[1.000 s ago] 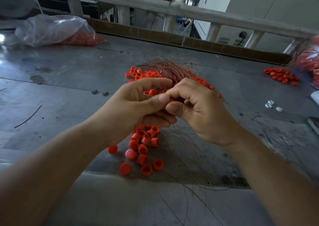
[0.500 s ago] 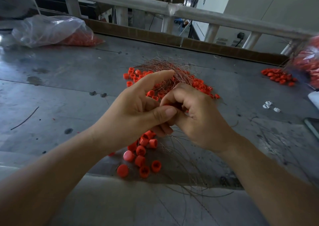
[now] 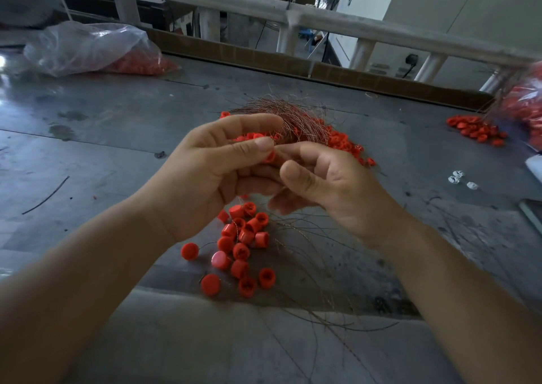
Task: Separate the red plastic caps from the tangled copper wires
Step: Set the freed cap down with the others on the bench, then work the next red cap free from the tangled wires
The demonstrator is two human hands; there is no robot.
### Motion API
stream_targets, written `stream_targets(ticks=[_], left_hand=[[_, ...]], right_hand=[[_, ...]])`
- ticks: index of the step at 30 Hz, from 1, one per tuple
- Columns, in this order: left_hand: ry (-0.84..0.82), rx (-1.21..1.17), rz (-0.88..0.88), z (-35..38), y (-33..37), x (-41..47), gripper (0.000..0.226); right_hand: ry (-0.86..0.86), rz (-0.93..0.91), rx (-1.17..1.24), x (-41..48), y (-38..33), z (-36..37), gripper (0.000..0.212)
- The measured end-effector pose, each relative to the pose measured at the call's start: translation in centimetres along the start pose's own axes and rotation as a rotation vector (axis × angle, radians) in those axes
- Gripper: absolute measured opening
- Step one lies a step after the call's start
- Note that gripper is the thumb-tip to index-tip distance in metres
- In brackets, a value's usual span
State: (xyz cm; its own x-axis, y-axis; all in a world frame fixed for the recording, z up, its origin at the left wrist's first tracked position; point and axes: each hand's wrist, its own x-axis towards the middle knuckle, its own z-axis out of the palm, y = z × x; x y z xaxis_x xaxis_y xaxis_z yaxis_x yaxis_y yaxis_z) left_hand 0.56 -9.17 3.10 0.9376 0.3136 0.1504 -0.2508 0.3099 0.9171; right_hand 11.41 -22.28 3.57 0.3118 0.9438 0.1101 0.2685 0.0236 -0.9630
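Note:
My left hand [image 3: 217, 175] pinches one red cap [image 3: 270, 157] between thumb and fingers, with the index finger stretched out above it. My right hand [image 3: 337, 184] meets it from the right: the index fingertip touches the cap area, the thumb stands apart, and the other fingers are curled. Whether they hold wire strands is hidden. Behind the hands lies the tangle of copper wires [image 3: 293, 117] with caps [image 3: 343, 144] still in it. Below the hands is a pile of loose red caps [image 3: 243, 246], beside loose wire strands [image 3: 316, 269].
The grey metal table [image 3: 102, 137] carries a clear bag of red caps [image 3: 96, 49] at the back left. More caps [image 3: 475, 127] and another bag [image 3: 528, 102] sit at the right. Small white pieces [image 3: 460, 178] lie nearby. A rail [image 3: 264, 11] runs behind.
Both hands have risen slightly. My right thumb has lifted away from the pinch it made with my left hand, and my left index finger stays stretched out.

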Motion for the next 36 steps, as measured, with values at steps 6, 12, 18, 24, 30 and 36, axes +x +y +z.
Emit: stream_targets(ticks=[6, 12, 18, 24, 30, 36], left_hand=[[-0.021, -0.015, 0.015, -0.4, 0.2, 0.1, 0.03], [0.046, 0.098, 0.078, -0.3, 0.4, 0.0, 0.015], [0.275, 0.339, 0.043, -0.6, 0.8, 0.1, 0.012], [0.254, 0.711, -0.021, -1.3, 0.7, 0.2, 0.017], [0.043, 0.956, -0.143, -1.4, -0.1, 0.1, 0.014], [-0.022, 1.012, -0.203, -1.6, -0.4, 0.2, 0.015]], right_hand=[[0.05, 0.047, -0.038, -0.2, -0.8, -0.5, 0.025], [0.102, 0.034, -0.251, -0.6, -1.6, -2.0, 0.015], [0.187, 0.079, -0.602, -0.6, -0.9, -3.1, 0.009], [0.116, 0.178, -0.741, -0.5, -0.3, -3.9, 0.017], [-0.13, 0.334, -0.807, -0.7, 0.1, -4.1, 0.014], [-0.119, 0.253, -0.827, -0.5, 0.1, -2.9, 0.009]])
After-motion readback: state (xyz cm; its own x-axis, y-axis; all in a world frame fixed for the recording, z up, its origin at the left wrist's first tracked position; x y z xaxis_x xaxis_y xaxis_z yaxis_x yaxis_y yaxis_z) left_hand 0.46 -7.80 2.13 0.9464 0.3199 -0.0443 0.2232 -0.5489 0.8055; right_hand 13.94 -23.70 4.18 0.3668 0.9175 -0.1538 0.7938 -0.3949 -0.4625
